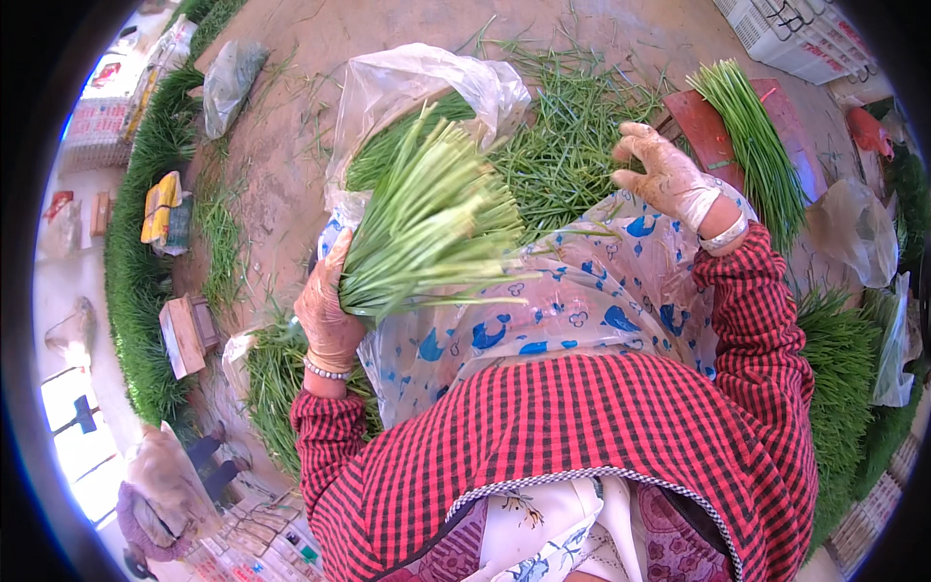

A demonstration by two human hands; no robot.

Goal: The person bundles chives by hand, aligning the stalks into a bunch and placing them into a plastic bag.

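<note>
My left hand (331,309), in a thin translucent glove, grips a thick bunch of long green stalks (436,225), likely garlic chives, whose pale cut ends fan up and to the right. Over my lap lies a clear plastic sheet (574,313) printed with blue whales. To the right, my gloved right hand (665,174) hangs with its fingers apart and nothing in them. Just beyond it a trimmed bundle of green stalks (756,145) rests across a red board (702,131). Loose cut greens (574,138) are heaped between my hands.
A clear plastic bag (429,69) with greens inside lies ahead. More greens lie by my left elbow (273,393) and right elbow (836,393). White crates (796,40) stand at far right. A wooden block (182,335) and yellow packets (161,207) sit left. Another person (164,495) is at lower left.
</note>
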